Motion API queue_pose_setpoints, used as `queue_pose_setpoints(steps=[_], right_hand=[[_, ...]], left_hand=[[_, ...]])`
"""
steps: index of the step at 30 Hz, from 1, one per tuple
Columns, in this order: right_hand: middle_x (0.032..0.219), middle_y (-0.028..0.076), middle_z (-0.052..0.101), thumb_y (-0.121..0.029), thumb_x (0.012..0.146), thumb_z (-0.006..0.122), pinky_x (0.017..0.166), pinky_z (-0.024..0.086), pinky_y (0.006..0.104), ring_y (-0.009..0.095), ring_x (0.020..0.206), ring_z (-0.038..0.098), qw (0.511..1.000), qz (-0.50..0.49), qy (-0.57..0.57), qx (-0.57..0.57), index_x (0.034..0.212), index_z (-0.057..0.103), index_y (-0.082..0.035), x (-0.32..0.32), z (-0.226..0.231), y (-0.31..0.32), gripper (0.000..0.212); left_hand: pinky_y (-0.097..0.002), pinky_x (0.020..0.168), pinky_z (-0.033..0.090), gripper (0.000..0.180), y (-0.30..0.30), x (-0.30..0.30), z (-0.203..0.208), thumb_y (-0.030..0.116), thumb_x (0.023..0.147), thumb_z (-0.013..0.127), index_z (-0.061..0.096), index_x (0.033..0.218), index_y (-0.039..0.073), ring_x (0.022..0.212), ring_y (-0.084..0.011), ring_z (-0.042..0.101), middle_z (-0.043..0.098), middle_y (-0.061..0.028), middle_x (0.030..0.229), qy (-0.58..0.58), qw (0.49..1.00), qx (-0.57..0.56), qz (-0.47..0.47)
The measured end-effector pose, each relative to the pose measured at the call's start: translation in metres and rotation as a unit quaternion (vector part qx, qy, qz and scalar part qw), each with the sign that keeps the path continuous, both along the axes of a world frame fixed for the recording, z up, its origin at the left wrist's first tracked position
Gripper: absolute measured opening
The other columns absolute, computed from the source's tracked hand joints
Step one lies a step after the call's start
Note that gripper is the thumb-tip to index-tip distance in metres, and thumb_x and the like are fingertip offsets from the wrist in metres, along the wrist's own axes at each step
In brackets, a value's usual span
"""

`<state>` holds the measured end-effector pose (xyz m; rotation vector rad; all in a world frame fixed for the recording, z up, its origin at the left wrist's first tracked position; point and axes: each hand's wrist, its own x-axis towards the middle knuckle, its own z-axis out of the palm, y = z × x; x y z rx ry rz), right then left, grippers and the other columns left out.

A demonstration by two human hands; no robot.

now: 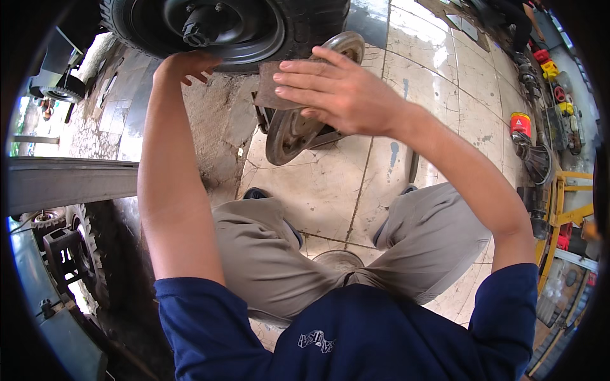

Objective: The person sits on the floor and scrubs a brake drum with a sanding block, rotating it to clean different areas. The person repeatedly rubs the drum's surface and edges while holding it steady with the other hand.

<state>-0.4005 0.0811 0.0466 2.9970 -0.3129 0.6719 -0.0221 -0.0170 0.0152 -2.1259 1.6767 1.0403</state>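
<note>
Wheel: the big black wheel (251, 28) is my mark for all the places here
Left hand: the left hand (183, 65) is just under the wheel's low edge, fingers a bit bent and spread; it seems to hold nothing, and I cannot tell if the tips touch the wheel
Right hand: the right hand (346, 95) is just below the wheel, to the right, fingers long and almost straight over the pad; the palm is hidden, so I cannot tell how tight it holds
Pad: the brown pad (269, 87) is just below the wheel, under the right fingers; maybe they lie flat so the push spreads out
Ring: the metal ring (279, 145) is tilted, one end right by the wheel, the other lower down; maybe it leans so its edge is easy to reach
Shoes: the shoes (257, 193) are wide apart below the wheel, I think so the body does not tip
Edges: the wheel blocks the left hand from above; the pad's left end sticks out past the right fingertips
Room: tiles (426, 82) run to the right of the wheel, so that arm can likely swing there; below the wheel, to the left, a grey bar (73, 184) may crowd the left elbow
</note>
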Motion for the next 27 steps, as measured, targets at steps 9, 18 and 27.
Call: queue_pose_setpoints(steps=[9,18,27], right_hand=[[0.139,0.008,0.059,-0.031,0.103,0.048,0.11,0.04,0.0475,0.024,0.129,0.056,0.996,-0.072,-0.023,-0.042,0.136,0.058,-0.011,-0.004,0.006,-0.008,0.04],[0.133,0.01,0.063,-0.029,0.102,0.05,0.109,0.042,0.0437,0.025,0.126,0.057,0.982,-0.171,-0.059,-0.06,0.134,0.06,-0.011,-0.029,-0.008,-0.034,0.038],[0.132,0.017,0.062,-0.021,0.101,0.051,0.11,0.041,0.0453,0.031,0.125,0.057,0.965,-0.251,-0.028,-0.067,0.128,0.061,-0.001,-0.044,-0.018,-0.048,0.034]], left_hand=[[-0.0547,0.108,0.039,0.074,0.015,0.042,-0.027,0.062,0.097,0.045,0.03,0.154,0.017,0.131,-0.0286,0.053,0.045,-0.0135,0.151,0.053,0.993,0.063,0.088],[-0.0554,0.108,0.04,0.073,0.016,0.043,-0.026,0.059,0.098,0.046,0.03,0.154,0.016,0.132,-0.0303,0.052,0.045,-0.0146,0.151,0.065,0.99,0.067,0.109],[-0.0521,0.106,0.042,0.074,0.021,0.034,-0.022,0.061,0.098,0.044,0.027,0.155,0.016,0.129,-0.0284,0.055,0.049,-0.0133,0.148,0.047,0.99,0.056,0.121]])
